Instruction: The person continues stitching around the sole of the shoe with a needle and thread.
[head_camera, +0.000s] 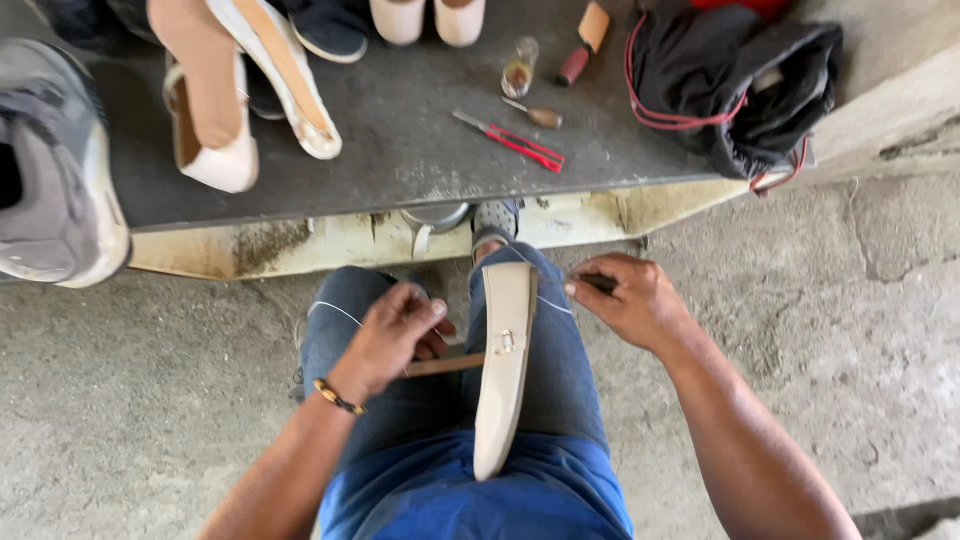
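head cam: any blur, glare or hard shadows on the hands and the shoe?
Head view: soft, even daylight, no glare on the cream loafer; left hand and right hand are slightly motion-soft, thread barely resolved; only faint shadows on the concrete floor; wide-angle stretch enlarges the grey sneaker at the edge.

You wear a blue shirt (480, 500), blue jeans (555, 370) and a beaded amber-and-black bracelet (336, 397) at lower centre; arms bare.

Cream loafer held between the knees, thread drawn out to both sides

The cream loafer (503, 365) lies lengthwise along the person's lap. The left hand (395, 335) pinches a pale thread (335, 311) over a wooden handle (445, 365); the right hand (630, 300) has its grip closed on a dark tool (600, 283). Red-handled pliers (520, 143) lie on the tabletop (400, 130) beyond.
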